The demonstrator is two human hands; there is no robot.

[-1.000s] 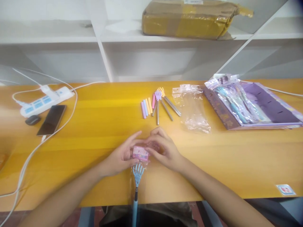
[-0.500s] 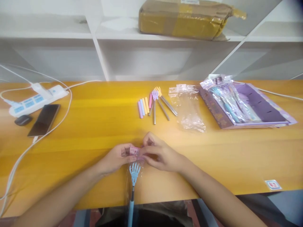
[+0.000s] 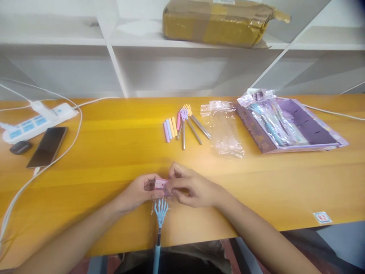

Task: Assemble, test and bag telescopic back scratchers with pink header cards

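My left hand pinches the pink printed header of a clear plastic bag at the table's front. Fingers of my right hand are closed on the same bag top from the right side. Inside the bag hangs a blue back scratcher with a skeleton-hand head, a metal neck and a blue grip reaching past the table edge. Further back lie several back scratcher heads with metal rods, purple and yellow ones among them, beside several loose coloured grips.
Clear empty bags lie right of the rods. A purple display box holds bagged back scratchers. At left are a power strip, a phone and white cables. A taped parcel sits on the shelf.
The whole view has shifted slightly. Both hands keep hold of the bag top, with only small finger movement; the blue back scratcher stays below them.
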